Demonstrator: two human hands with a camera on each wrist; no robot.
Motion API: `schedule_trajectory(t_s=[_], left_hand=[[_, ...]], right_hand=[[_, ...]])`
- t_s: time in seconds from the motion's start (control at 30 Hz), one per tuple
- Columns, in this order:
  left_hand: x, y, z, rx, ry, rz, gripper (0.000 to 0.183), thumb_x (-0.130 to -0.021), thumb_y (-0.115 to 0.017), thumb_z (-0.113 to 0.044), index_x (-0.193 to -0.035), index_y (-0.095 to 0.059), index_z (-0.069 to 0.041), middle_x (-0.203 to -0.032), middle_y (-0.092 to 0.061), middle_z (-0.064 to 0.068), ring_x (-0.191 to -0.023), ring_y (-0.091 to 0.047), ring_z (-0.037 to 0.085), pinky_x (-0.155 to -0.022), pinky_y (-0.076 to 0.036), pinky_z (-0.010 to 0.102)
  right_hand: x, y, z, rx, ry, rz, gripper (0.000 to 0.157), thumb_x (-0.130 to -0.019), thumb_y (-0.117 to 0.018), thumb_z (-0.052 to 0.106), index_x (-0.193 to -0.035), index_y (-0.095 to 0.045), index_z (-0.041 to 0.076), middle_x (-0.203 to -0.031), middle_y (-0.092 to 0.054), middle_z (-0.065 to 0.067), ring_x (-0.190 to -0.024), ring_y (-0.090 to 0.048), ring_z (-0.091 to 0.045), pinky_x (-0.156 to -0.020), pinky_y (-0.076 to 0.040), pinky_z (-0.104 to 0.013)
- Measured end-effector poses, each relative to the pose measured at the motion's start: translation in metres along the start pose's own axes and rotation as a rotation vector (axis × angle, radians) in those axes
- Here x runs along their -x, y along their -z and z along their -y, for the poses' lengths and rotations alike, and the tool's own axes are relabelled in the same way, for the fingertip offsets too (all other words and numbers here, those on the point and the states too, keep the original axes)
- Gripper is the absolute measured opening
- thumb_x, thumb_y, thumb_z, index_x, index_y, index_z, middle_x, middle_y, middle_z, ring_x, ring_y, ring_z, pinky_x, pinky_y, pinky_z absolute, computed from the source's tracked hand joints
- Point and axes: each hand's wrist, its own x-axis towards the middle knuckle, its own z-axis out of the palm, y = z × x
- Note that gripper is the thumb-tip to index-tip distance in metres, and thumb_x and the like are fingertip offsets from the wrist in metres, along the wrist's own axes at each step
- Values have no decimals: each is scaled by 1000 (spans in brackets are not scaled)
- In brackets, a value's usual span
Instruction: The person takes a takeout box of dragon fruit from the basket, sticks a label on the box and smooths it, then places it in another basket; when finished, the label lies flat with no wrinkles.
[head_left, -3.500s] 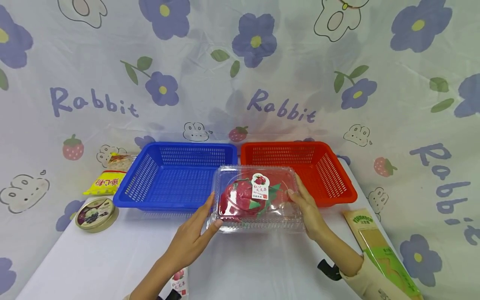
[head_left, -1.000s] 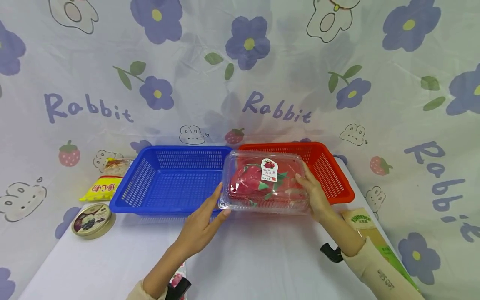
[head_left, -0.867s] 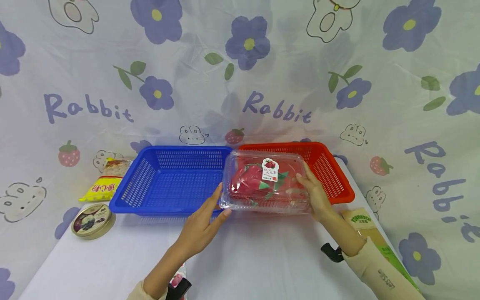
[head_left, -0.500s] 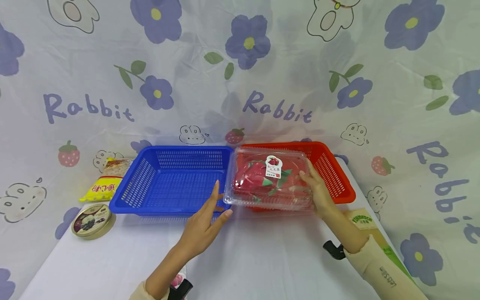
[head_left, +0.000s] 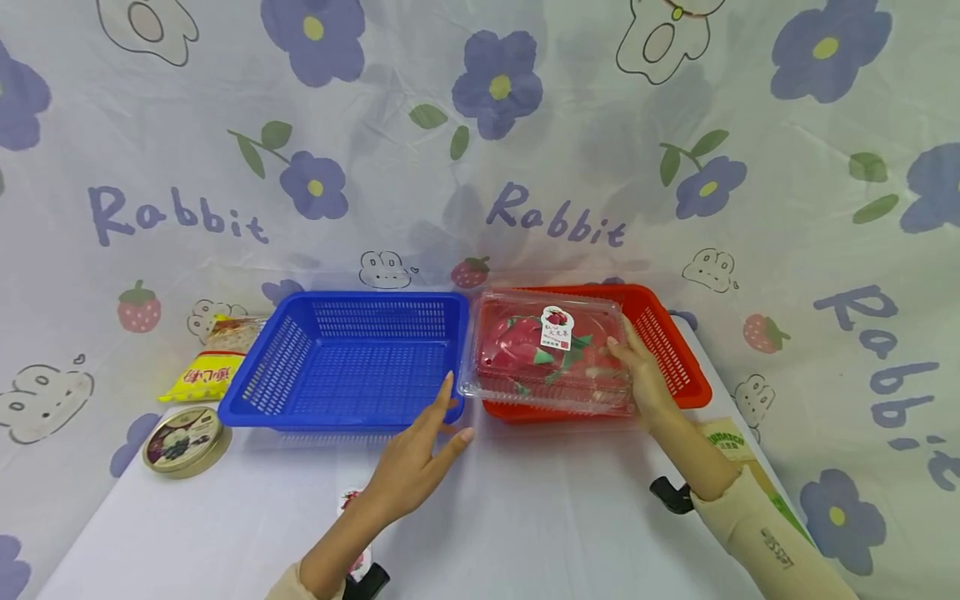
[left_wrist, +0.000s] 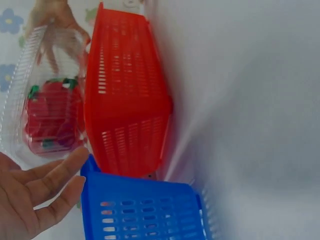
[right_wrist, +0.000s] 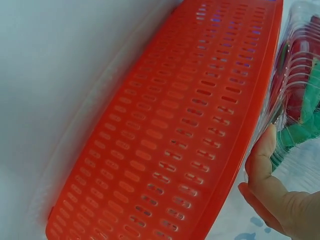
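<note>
A clear plastic clamshell box (head_left: 551, 392) with red dragon fruit (head_left: 517, 340) inside and a white label on its lid overlaps the red basket (head_left: 684, 375) in the head view. My right hand (head_left: 647, 379) grips the box's right end, thumb on top. In the right wrist view, that hand (right_wrist: 280, 195) is at the box's ribbed edge, just outside the basket rim. My left hand (head_left: 408, 467) is off the box, fingers extended, near the front right corner of the blue basket (head_left: 330, 421). In the left wrist view its fingertips are right beside that blue corner.
Left of the blue basket lie a round tin (head_left: 183, 446), a yellow packet (head_left: 206, 379) and another food bag (head_left: 234, 335). A long green-and-tan package (head_left: 731, 442) lies at the right table edge, partly behind the right forearm. A label strip (head_left: 360, 567) is under the left wrist.
The box has moved back and right, from in front of both baskets to over the red one. My left hand has let go of its left end; the right hand still holds it.
</note>
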Motion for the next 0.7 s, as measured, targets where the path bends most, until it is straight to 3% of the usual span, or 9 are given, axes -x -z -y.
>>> schedule_trajectory(t_s=[0.17, 0.37, 0.7], left_hand=[[-1, -7, -1, 4, 12, 13, 74, -100, -48, -54, -158, -4, -41, -145, -55, 0, -107, -68, 17, -83, -54, 50], [-1, -15, -2, 3, 23, 34, 74, -99, -48, -57, -158, -8, -39, -146, -54, 0, -107, -68, 18, -85, -53, 50], [-2, -26, -2, -9, -1, 29, 74, -99, -48, -56, -159, -8, -38, -137, -60, -1, -97, -67, 14, -72, -50, 35]], right_hand=[[-3, 4, 0, -11, 12, -1, 60, -106, -36, 35, -158, -8, 45, -147, -32, -9, -120, -44, -21, -85, -53, -27], [-5, 9, -1, 4, 28, -21, 60, -106, -37, 35, -158, -9, 42, -128, -41, -8, -119, -44, -23, -80, -55, -26], [-8, 14, -4, 23, 33, -39, 62, -106, -36, 36, -160, -6, 37, -126, -42, -4, -108, -49, -17, -72, -53, -20]])
